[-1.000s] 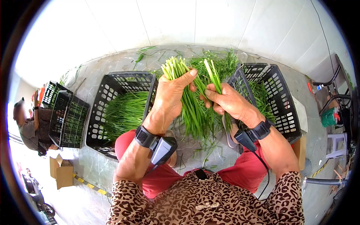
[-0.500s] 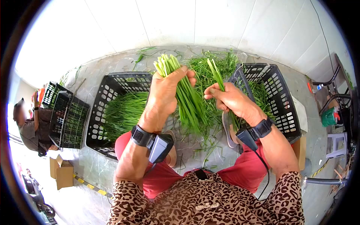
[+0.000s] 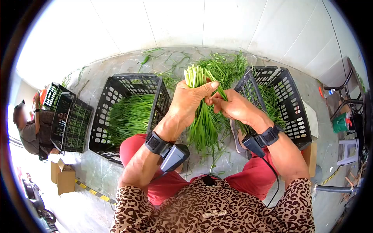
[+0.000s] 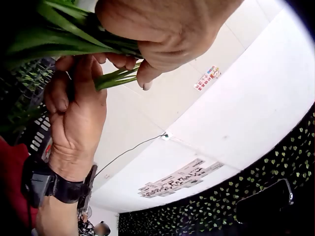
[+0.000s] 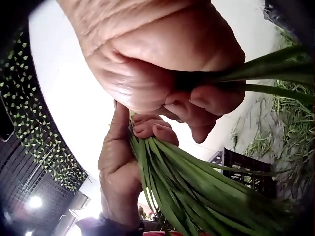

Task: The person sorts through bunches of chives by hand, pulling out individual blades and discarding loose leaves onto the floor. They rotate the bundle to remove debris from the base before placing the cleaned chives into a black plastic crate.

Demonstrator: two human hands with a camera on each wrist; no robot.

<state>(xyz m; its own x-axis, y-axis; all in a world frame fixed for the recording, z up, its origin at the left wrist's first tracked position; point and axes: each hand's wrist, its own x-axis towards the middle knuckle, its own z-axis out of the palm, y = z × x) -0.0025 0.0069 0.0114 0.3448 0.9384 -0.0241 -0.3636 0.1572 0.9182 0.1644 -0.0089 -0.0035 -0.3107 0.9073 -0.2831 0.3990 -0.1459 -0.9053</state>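
My left hand (image 3: 185, 103) grips a thick bunch of green chives (image 3: 204, 130), pale cut ends up and leaves hanging down. Close beside it, the right hand (image 3: 241, 108) holds a few chive stalks (image 3: 220, 90) that lean against the bunch. The fingertips of both hands almost meet in the head view. From the left wrist, the right hand (image 4: 78, 120) appears below the left, with thin stalk ends (image 4: 118, 78) between them. In the right wrist view, leaves (image 5: 246, 73) stick out of the curled right fingers, while the bunch (image 5: 182, 189) fans out below the left hand (image 5: 120, 172).
A black crate (image 3: 101, 116) of laid-out chives stands on the left, another crate (image 3: 297, 112) with greens on the right. Loose greens (image 3: 225, 68) lie on the floor by the white wall. At far left a person (image 3: 33, 130) sits by more crates (image 3: 70, 128); a cardboard box (image 3: 64, 180) is nearby.
The left hand moved away left with the bunch, then came back right towards the right hand. The right hand's few stalks now tilt left against the bunch.
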